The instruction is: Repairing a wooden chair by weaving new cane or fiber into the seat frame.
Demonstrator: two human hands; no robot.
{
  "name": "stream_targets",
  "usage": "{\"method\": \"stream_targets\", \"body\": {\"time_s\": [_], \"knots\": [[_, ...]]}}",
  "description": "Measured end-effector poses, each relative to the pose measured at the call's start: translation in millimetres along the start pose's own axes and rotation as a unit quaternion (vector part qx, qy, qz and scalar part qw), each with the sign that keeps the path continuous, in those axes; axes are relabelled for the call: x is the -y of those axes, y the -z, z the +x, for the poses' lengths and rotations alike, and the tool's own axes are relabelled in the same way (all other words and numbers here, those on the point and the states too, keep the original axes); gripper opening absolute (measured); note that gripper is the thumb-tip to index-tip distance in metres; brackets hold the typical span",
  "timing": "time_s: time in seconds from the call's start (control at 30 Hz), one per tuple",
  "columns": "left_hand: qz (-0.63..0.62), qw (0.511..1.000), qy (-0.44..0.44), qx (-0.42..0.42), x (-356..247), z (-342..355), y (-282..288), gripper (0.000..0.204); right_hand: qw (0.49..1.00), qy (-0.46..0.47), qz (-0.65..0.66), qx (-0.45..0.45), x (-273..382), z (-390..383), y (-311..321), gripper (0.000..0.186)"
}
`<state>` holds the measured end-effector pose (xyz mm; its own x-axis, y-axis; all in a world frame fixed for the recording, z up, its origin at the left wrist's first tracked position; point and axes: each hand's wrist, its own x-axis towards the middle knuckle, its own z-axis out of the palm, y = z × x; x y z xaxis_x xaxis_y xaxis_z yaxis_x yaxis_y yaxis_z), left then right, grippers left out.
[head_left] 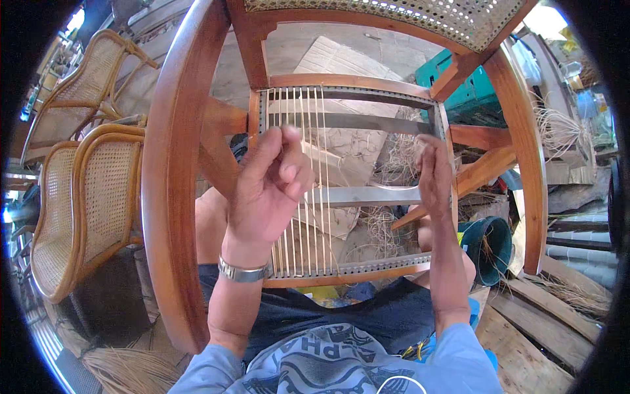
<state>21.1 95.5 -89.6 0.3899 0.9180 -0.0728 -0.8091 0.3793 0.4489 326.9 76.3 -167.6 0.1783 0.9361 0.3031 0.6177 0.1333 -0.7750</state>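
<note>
Hovering above the brown wooden chair frame [176, 164], the left hand [266, 190] and right hand [435, 177] held their fingers close — whether pinching, unclear. Pale, straight cane strands [326, 164] spanned the frame's left side; a snagging finger risked slackening them.

Strands [307, 230] block left, right side open

Seat frame [354, 81] opening passable right of strands, except two crossbars [374, 195] spanning it. Wooden side pieces [172, 184] wall off both flanks; woven backrest [420, 14] beyond far rail.

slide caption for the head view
Left hand and right hand over a wooden chair's seat frame, pale strands strung at left.
</note>
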Motion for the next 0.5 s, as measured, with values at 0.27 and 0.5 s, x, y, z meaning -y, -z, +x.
{"method": "stream_targets", "body": {"time_s": [0.27, 0.5], "knots": [[0.201, 0.963, 0.053, 0.172, 53.4, -14.9, -101.2, 0.024, 0.994, -0.071, 0.083, 0.031, -47.2, 72.0, -84.5, 0.025], [0.312, 0.879, -0.102, 0.345, 86.6, -44.5, -124.2, 0.021, 0.998, 0.034, 0.023, 0.047, -12.4, 93.8, -132.3, 0.020]]}}
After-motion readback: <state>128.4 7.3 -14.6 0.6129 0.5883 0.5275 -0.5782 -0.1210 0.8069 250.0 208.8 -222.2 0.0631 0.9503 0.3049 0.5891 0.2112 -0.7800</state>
